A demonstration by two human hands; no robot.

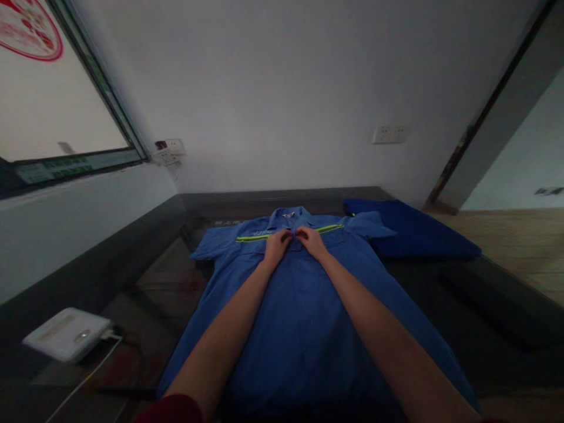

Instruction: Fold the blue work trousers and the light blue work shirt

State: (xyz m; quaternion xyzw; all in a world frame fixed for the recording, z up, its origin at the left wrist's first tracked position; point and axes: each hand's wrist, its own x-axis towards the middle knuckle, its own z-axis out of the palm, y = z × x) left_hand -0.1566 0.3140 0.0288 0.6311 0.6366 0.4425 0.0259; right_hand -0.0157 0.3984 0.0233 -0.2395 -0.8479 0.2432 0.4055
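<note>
A blue short-sleeved work shirt with yellow-green chest stripes lies spread front up on a dark table, its collar at the far end. On the front placket below the collar, my left hand pinches the cloth with thumb and fingers together. Close beside it, my right hand pinches the opposite side of the placket. The fingertips of both hands nearly meet at the middle. Any button between them is too small to make out.
A folded dark blue cloth lies at the table's right back. At the left front is a white box-shaped device with a white cable. The dark table meets a wall with sockets; a window is on the left.
</note>
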